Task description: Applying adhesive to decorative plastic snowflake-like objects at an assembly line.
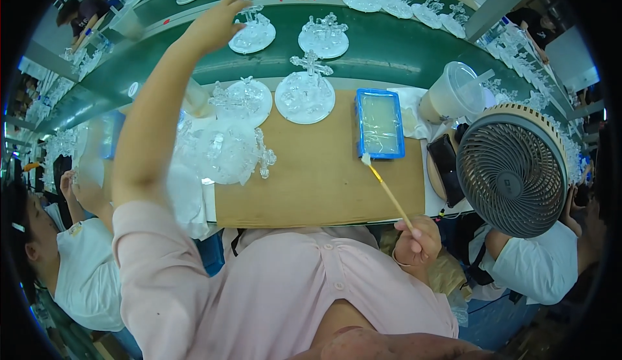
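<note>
My right hand (pixel 418 245), low at the right near the table's front edge, is closed round the wooden handle of a thin brush (pixel 391 195). The brush's whitish tip is beside the lower left corner of a blue-rimmed tray (pixel 358 127) holding a pale, clear substance. My left hand (pixel 220 22) reaches far forward over the green belt. Its thumb and fingers are apart at the left side of a clear ornament on a round base (pixel 254 36); any contact is hard to make out. A clear cross-topped ornament (pixel 304 98) stands at the brown board's far edge.
More clear ornaments (pixel 227 149) crowd the board's left side, and others (pixel 324 36) stand on the green belt (pixel 382 49). On the right are a lidded plastic cup (pixel 447 94), a dark case (pixel 443 166) and a round fan (pixel 512 179). People sit on both sides.
</note>
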Demonstrator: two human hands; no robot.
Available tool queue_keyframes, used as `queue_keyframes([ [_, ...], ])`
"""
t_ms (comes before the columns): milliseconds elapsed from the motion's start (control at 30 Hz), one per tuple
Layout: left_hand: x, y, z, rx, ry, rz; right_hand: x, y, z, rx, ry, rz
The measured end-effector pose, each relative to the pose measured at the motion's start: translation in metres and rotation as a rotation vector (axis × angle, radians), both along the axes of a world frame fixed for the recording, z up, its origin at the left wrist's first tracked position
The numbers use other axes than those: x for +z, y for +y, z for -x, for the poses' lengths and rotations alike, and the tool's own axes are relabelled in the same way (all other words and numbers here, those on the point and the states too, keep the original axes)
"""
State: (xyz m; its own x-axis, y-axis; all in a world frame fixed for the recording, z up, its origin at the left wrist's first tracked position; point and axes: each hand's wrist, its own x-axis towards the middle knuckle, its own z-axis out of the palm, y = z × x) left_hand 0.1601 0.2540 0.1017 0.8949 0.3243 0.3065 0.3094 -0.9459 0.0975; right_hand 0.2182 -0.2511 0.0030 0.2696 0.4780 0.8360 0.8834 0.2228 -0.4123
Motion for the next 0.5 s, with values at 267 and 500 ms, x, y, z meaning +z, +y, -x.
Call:
queue_keyframes([
  [267, 0.019, -0.157, 0.105, -0.565, 0.397, 0.245, -0.007, 0.017, 0.005, -0.028, 0.091, -0.178],
  [500, -0.001, -0.174, 0.099, -0.676, 0.159, -0.17, -0.002, 0.005, 0.013, -0.076, 0.11, -0.095],
])
